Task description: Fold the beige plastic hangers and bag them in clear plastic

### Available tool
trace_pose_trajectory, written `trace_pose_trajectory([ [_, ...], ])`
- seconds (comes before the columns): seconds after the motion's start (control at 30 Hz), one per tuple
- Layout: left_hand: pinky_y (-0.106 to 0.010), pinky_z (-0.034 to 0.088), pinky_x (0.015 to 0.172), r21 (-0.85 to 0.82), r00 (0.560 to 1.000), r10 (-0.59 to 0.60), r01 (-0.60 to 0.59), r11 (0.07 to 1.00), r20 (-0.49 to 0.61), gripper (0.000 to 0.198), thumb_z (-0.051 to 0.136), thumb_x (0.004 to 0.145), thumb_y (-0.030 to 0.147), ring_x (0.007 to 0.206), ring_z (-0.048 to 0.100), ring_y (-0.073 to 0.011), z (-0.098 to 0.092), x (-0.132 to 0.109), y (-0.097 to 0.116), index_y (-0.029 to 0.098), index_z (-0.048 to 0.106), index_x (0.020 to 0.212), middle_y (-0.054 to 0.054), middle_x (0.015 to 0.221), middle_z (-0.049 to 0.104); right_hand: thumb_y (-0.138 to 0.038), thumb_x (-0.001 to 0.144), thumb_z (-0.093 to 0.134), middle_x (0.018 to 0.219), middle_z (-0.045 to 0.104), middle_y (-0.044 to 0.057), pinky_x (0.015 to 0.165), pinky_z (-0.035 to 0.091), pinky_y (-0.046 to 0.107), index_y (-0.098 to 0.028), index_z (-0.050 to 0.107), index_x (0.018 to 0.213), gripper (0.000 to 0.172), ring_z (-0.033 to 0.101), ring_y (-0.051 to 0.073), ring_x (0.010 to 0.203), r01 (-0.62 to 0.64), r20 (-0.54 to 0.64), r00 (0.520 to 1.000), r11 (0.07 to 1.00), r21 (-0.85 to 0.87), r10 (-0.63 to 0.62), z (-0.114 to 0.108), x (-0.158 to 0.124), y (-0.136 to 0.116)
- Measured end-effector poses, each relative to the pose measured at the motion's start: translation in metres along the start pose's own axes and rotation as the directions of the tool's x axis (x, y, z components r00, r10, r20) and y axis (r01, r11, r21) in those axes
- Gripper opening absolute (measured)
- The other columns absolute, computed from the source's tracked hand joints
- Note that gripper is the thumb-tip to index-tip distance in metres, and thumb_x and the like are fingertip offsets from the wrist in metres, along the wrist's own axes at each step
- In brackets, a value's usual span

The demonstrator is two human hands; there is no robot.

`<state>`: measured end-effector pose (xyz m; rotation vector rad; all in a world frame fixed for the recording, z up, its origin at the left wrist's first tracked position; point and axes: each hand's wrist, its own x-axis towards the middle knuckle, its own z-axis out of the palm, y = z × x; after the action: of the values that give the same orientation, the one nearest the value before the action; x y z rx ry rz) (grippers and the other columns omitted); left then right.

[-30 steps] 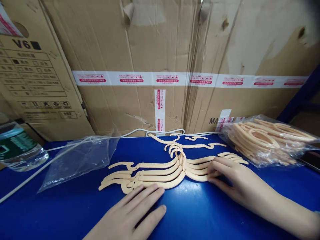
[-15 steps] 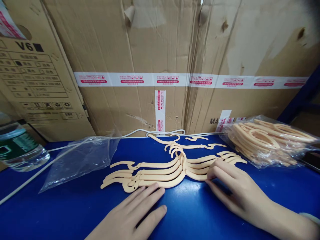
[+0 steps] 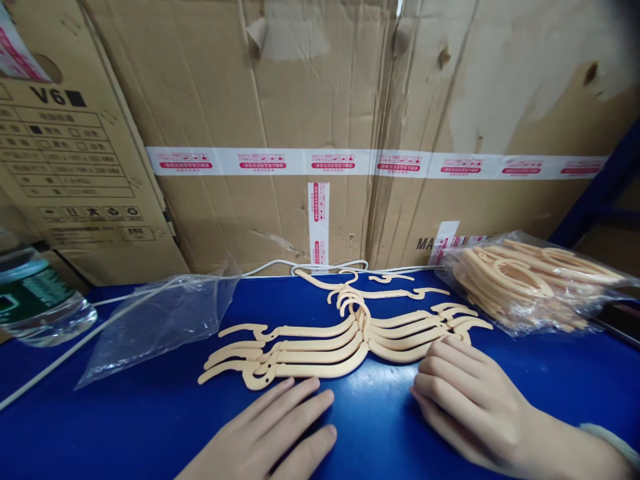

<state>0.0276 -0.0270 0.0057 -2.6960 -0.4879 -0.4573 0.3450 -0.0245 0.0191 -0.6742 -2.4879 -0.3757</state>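
Note:
Several cream plastic clothes hangers [image 3: 320, 369] lie overlapped in a row at the middle of the blue table, their hooks [image 3: 353, 300] bunched together at the centre. Just in front of the nearest hanger's left arm, my left hand [image 3: 280, 427] lies palm down with its fingers stretched out and holds nothing. My right hand [image 3: 465, 400] is curled closed beside the hangers' right arms, knuckles up. Nothing shows in its fingers. Behind the row lies a separate hanger [image 3: 385, 293], partly overlapped by the hooks, and a small loose cream piece [image 3: 391, 278].
A clear bag packed with hangers [image 3: 520, 280] sits at the right, near a dark flat object [image 3: 623, 323]. At the left are an empty clear bag [image 3: 160, 327], a water bottle [image 3: 40, 297] and a white cable [image 3: 55, 370]. Cardboard boxes [image 3: 270, 213] stand behind the blue table [image 3: 370, 427].
My right hand has curled its fingers in and drawn slightly toward me, off the hanger arm. The left hand has slid slightly down, away from the nearest hanger.

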Motion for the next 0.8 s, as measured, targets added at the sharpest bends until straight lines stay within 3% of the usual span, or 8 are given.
trace_pose_trajectory([
  [0.3, -0.03, 0.046, 0.106, 0.043, 0.998, 0.012, -0.014, 0.999, 0.056, 0.033, 0.044, 0.102, 0.024, 0.122, 0.059, -0.0174, -0.0002, -0.0008, -0.0033, 0.026, 0.057, 0.133, 0.003, 0.137, 0.059, -0.003, 0.091, 0.042, 0.072, 0.053, 0.005, 0.063, 0.036, 0.032, -0.012, 0.058, 0.089, 0.018, 0.044, 0.018, 0.066, -0.027, 0.112, 0.994, 0.994, 0.106, 0.015, 0.0, -0.0001, -0.0002],
  [0.43, -0.028, 0.047, 0.104, 0.124, 0.999, -0.035, 0.031, 0.992, 0.026, 0.034, 0.046, 0.102, 0.031, 0.119, 0.062, -0.0181, 0.0017, -0.0027, -0.0018, 0.023, 0.058, 0.132, 0.001, 0.135, 0.062, -0.005, 0.094, 0.038, 0.072, 0.055, 0.005, 0.063, 0.038, 0.032, -0.013, 0.059, 0.093, 0.022, 0.048, 0.019, 0.065, -0.005, 0.115, 0.993, 0.997, 0.08, -0.004, -0.0021, 0.0025, -0.0008],
  [0.63, -0.031, 0.038, 0.112, 0.144, 0.984, -0.176, 0.175, 0.974, -0.008, 0.036, 0.038, 0.105, 0.038, 0.121, 0.059, -0.0164, 0.002, -0.0018, 0.0034, 0.022, 0.06, 0.127, 0.0, 0.132, 0.064, -0.01, 0.099, 0.033, 0.072, 0.059, 0.006, 0.068, 0.043, 0.032, -0.015, 0.06, 0.098, 0.027, 0.055, 0.019, 0.066, 0.018, 0.111, 0.994, 0.999, 0.045, -0.023, -0.0033, 0.0068, -0.0023],
  [0.8, -0.028, 0.051, 0.095, 0.163, 0.989, -0.147, 0.145, 0.976, 0.003, 0.044, 0.041, 0.101, 0.049, 0.112, 0.064, -0.0198, 0.0019, -0.0035, -0.0002, 0.019, 0.06, 0.127, -0.003, 0.126, 0.068, -0.013, 0.101, 0.033, 0.072, 0.06, 0.006, 0.069, 0.045, 0.031, -0.015, 0.061, 0.099, 0.029, 0.055, 0.018, 0.065, 0.007, 0.127, 0.992, 0.999, 0.032, -0.011, -0.0032, 0.0068, -0.003],
])
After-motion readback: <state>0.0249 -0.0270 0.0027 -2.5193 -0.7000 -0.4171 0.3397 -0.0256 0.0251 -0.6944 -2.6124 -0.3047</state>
